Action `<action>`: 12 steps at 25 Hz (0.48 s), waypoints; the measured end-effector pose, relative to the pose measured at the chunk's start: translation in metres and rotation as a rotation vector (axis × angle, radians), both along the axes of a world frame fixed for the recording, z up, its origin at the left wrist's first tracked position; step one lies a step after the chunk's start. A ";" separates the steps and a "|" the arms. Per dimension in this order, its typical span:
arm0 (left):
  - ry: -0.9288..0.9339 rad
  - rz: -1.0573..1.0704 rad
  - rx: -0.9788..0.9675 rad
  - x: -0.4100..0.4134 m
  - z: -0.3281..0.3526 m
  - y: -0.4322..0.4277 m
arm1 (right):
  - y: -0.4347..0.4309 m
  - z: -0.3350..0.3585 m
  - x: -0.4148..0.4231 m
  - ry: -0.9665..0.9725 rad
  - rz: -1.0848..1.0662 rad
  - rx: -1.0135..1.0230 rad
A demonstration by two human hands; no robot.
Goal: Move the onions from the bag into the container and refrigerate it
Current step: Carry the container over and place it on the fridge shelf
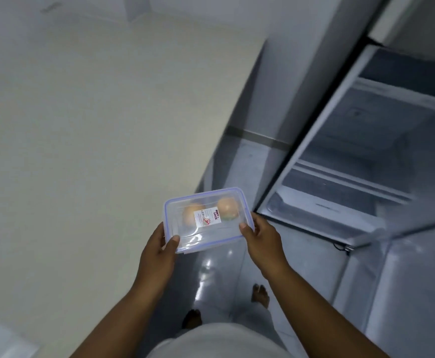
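A clear plastic container (226, 231) with a blue-rimmed lid and a small white label is held level in front of me. Two onions (227, 206) lie inside it under the lid. My left hand (159, 250) grips the container's near left corner, thumb on the lid. My right hand (261, 235) grips its right edge. The fridge (340, 151) stands open at the right, its white shelves showing; the container is to the left of the opening and outside it.
A pale countertop (95, 125) fills the left. The open fridge door (405, 267) stands at the lower right. Glossy floor tiles (211, 280) run between counter and fridge, with my bare feet on them.
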State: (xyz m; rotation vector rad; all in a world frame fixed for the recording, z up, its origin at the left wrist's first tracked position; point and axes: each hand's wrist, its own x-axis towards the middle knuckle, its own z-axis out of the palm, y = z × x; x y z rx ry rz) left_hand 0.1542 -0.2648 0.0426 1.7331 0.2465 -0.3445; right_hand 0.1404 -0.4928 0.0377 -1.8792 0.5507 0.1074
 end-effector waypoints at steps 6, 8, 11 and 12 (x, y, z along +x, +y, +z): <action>0.062 -0.325 -0.077 0.029 -0.017 -0.161 | -0.146 -0.014 -0.038 0.020 -0.316 -0.049; 0.092 -0.401 -0.055 0.036 -0.025 -0.207 | -0.185 -0.023 -0.047 0.025 -0.389 -0.060; 0.124 -0.517 0.000 0.050 -0.040 -0.273 | -0.242 -0.039 -0.053 0.038 -0.482 -0.061; 0.131 -0.543 0.011 0.054 -0.046 -0.293 | -0.259 -0.046 -0.053 0.042 -0.504 -0.062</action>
